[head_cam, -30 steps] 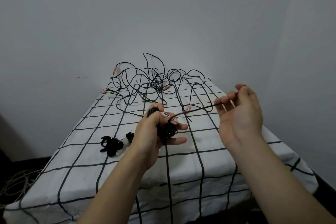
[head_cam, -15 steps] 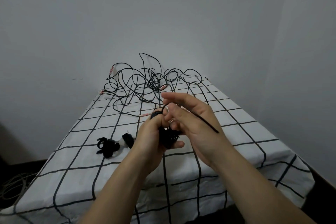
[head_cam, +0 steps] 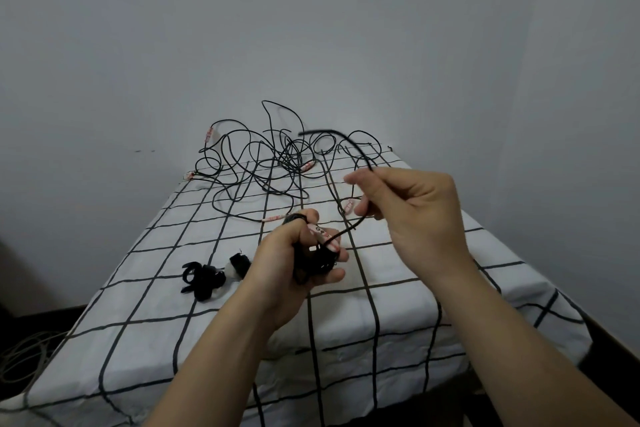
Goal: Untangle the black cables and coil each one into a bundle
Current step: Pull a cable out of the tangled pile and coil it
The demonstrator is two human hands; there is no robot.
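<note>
My left hand [head_cam: 298, 253] grips a small black cable coil [head_cam: 317, 262] with a white-and-red label, held above the middle of the table. From the coil a free black cable end [head_cam: 349, 146] rises in an arc. My right hand [head_cam: 412, 215] pinches this strand to the right of the coil, its tip blurred above the fingers. A tangle of black cables [head_cam: 270, 163] with red-and-white tags lies at the far end of the table. Two coiled black bundles [head_cam: 204, 279] [head_cam: 239, 262] rest to the left of my left hand.
The table carries a white cloth with a black grid [head_cam: 398, 305] and stands against a grey wall. Pale cord [head_cam: 24, 357] lies on the dark floor at the lower left. The cloth hangs over the near edge.
My right hand has moved from against the coil out to the right and upward, drawing the free cable end up into an arc. My left hand keeps its hold on the coil.
</note>
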